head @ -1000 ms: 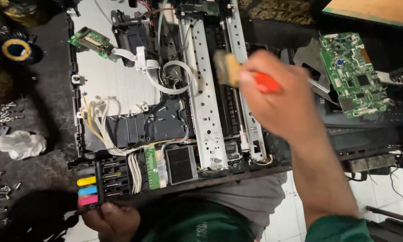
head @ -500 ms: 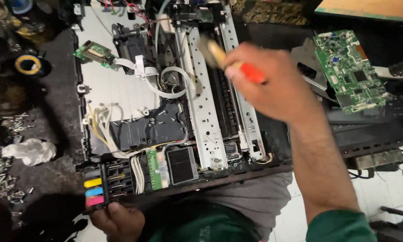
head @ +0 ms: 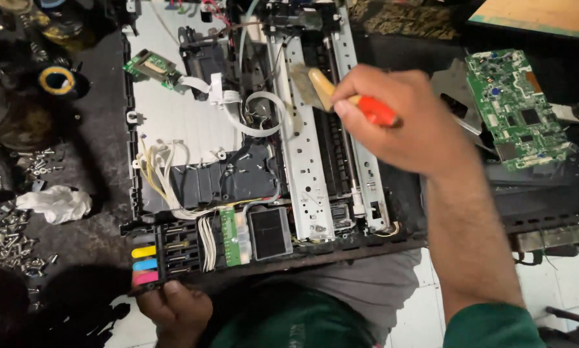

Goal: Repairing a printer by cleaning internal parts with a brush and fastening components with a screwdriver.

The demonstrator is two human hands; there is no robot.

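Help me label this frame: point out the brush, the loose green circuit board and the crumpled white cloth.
brush [head: 315, 87], head view, on its pale ferrule near the bristles.
loose green circuit board [head: 518, 109], head view, on its middle.
crumpled white cloth [head: 54, 203], head view, on its centre fold.

A green circuit board [head: 516, 108] lies well right of the work. At far left sit a roll of yellow-cored black tape [head: 57, 80], a crumpled white cloth [head: 56, 203] and scattered loose screws [head: 9, 235]. A wooden board [head: 547, 16] shows top right.

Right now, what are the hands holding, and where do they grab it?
The right hand holds a paintbrush by its red handle. The left hand grips the near corner of the opened printer.
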